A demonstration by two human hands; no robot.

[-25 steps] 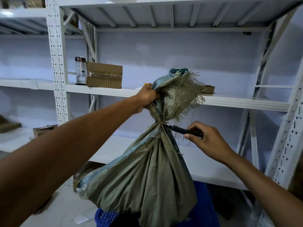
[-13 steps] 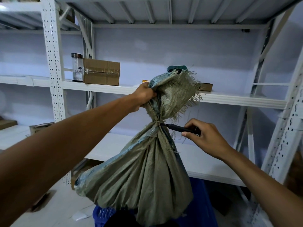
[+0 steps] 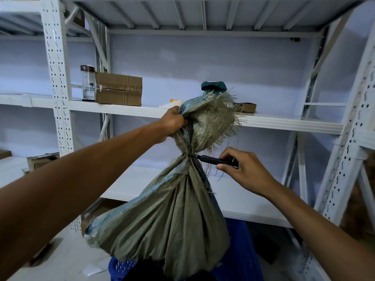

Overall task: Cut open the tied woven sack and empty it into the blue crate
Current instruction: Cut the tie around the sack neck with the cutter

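Note:
A grey-green woven sack [image 3: 172, 216] hangs in mid-air, bulging below a tight tie [image 3: 189, 156] at its neck, with a frayed top above. My left hand [image 3: 172, 123] grips the bunched frayed top from the left and holds the sack up. My right hand [image 3: 241, 169] holds a slim black cutter [image 3: 216, 160] level, its tip touching the tie from the right. Under the sack stands the blue crate [image 3: 241, 258], mostly hidden by the sack's bottom.
White metal shelving [image 3: 284, 122] fills the background. On the middle shelf sit a cardboard box [image 3: 118, 91], a clear jar [image 3: 88, 84], a green object [image 3: 213, 87] and a small flat box [image 3: 245, 107]. Perforated uprights [image 3: 56, 78] stand left and right. Cardboard lies on the floor at left.
The sack and both hands hold nearly the same pose. The cutter's tip has stayed against the tie, with my right hand shifting slightly.

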